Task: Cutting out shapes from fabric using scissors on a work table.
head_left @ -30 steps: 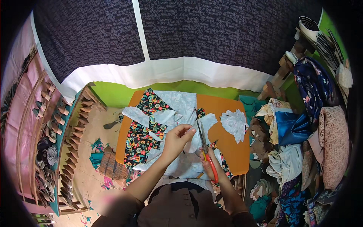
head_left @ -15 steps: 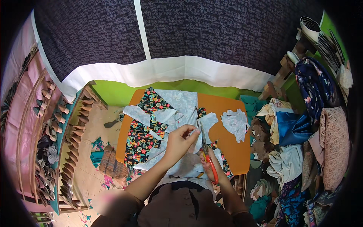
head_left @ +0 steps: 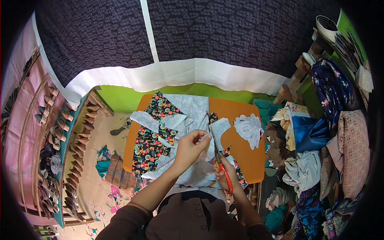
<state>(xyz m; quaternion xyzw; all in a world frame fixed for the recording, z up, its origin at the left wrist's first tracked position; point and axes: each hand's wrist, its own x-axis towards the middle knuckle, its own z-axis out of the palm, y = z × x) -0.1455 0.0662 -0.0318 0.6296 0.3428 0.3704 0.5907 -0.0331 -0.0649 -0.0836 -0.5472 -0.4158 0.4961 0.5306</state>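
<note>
Over the orange rectangular table top [head_left: 244, 156], both hands work at a piece of pale blue-grey fabric [head_left: 200, 168] that lies on top of a black cloth printed with bright flowers [head_left: 154, 136]. The right hand [head_left: 223, 173] is closed through the loops of a pair of scissors with orange-red handles [head_left: 221, 160], whose steel blades point away from the body and are parted a little around the edge of the pale fabric. The left hand [head_left: 191, 147] pinches that same fabric between thumb and fingertips, just to the left of the blades, lifting the edge slightly off the table.

To cut well here, the pinch should, by my judgement, keep the cloth taut and close to the blades, yet with the fingertips clear of the cutting line. Long, steady closes of the blades rather than short snips would likely leave a cleaner edge, and the lower blade ought to ride near the table so the fabric does not sag or twist.

Beside the work, to the right, a crumpled heap of pale offcuts [head_left: 249, 127] rests on the bare orange surface, near but apart from the hands. Farther right, folded cloths in many colours [head_left: 308, 136] are piled up.
</note>
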